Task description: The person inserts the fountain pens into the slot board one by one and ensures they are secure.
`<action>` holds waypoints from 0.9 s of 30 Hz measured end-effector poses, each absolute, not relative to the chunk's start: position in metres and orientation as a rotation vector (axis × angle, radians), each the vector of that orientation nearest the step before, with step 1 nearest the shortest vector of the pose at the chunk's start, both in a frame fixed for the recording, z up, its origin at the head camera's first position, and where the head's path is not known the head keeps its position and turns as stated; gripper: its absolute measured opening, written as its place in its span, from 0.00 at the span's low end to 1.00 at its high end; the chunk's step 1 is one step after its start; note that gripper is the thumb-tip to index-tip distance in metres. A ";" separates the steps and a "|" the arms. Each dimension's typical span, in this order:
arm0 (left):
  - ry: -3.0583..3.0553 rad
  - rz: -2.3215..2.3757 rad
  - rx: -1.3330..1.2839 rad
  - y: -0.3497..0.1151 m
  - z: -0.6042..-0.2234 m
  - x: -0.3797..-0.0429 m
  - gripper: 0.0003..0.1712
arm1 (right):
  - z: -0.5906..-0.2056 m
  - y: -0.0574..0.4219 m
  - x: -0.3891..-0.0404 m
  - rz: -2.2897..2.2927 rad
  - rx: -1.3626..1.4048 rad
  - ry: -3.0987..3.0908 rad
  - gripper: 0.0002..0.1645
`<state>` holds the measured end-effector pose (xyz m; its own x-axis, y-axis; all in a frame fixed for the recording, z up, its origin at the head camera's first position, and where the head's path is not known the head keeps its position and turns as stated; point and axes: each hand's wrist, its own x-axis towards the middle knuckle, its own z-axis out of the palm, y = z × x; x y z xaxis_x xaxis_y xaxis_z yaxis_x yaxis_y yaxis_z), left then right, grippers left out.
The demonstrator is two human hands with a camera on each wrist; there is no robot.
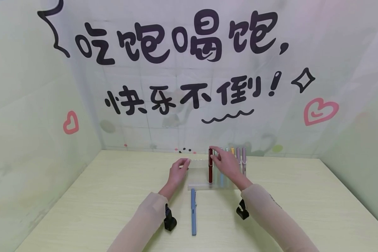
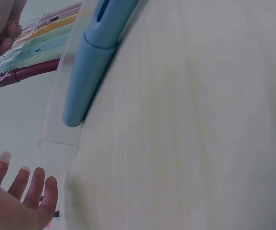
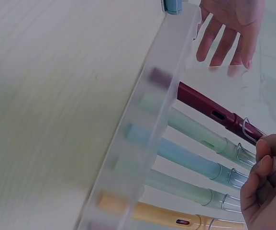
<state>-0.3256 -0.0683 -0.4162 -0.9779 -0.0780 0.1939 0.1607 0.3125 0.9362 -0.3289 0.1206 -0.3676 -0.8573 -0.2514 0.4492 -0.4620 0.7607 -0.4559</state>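
A clear pen stand (image 1: pixel 199 187) holds several upright pens. Leftmost among them is a dark red pen (image 1: pixel 210 171), its lower end behind the stand's front lip. My right hand (image 1: pixel 227 162) pinches this pen near its cap top and clip, the other fingers curled in. At the stand's left end is my left hand (image 1: pixel 178 171); its fingers (image 3: pixel 226 45) extend loosely by the clear back panel, and firm contact is hard to tell. A blue pen (image 1: pixel 193 213) lies on the table in front of the stand, cap clip to the right.
Right of the dark red pen stand pale green and blue pens, a yellow pen (image 3: pixel 166 215) and purple pens (image 1: pixel 244 155), partly hidden by my right hand. The pale wooden table (image 1: pixel 113 196) meets a printed backdrop (image 1: pixel 163 136) behind the stand. Black wrist cameras hang under both sleeves.
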 end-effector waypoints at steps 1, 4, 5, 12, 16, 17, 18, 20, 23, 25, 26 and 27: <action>-2.373 -1.729 -0.074 -0.068 -0.416 -0.326 0.17 | -0.367 0.120 -0.329 0.808 0.541 -2.603 0.21; -2.372 -1.731 -0.075 -0.068 -0.416 -0.325 0.17 | -0.366 0.119 -0.330 0.810 0.515 -2.628 0.21; -2.371 -1.729 -0.078 -0.068 -0.416 -0.325 0.17 | -0.365 0.119 -0.330 0.809 0.509 -2.636 0.21; -2.374 -1.724 -0.065 -0.068 -0.416 -0.325 0.17 | -0.365 0.117 -0.332 0.781 0.484 -2.646 0.20; -2.375 -1.730 -0.057 -0.068 -0.416 -0.326 0.17 | -0.365 0.116 -0.334 0.764 0.489 -2.642 0.20; -2.375 -1.732 -0.054 -0.068 -0.416 -0.325 0.17 | -0.366 0.116 -0.334 0.762 0.490 -2.643 0.21; -2.376 -1.731 -0.057 -0.068 -0.416 -0.325 0.17 | -0.366 0.116 -0.335 0.762 0.490 -2.644 0.21; -2.379 -1.729 -0.054 -0.067 -0.416 -0.325 0.17 | -0.366 0.115 -0.336 0.764 0.488 -2.646 0.21; -2.382 -1.725 -0.057 -0.068 -0.416 -0.325 0.17 | -0.366 0.115 -0.336 0.766 0.484 -2.650 0.22; -2.382 -1.724 -0.056 -0.068 -0.415 -0.325 0.17 | -0.366 0.115 -0.335 0.769 0.480 -2.645 0.22; -2.382 -1.725 -0.059 -0.068 -0.415 -0.325 0.17 | -0.366 0.115 -0.334 0.773 0.476 -2.646 0.23; -2.379 -1.724 -0.064 -0.068 -0.416 -0.325 0.17 | -0.366 0.116 -0.334 0.777 0.476 -2.645 0.23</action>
<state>-0.3250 -0.0680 -0.4155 -0.9786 -0.0830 0.1882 0.1531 0.3176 0.9358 -0.3342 0.1155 -0.3658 -0.8854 -0.2186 0.4102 -0.4058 0.7940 -0.4527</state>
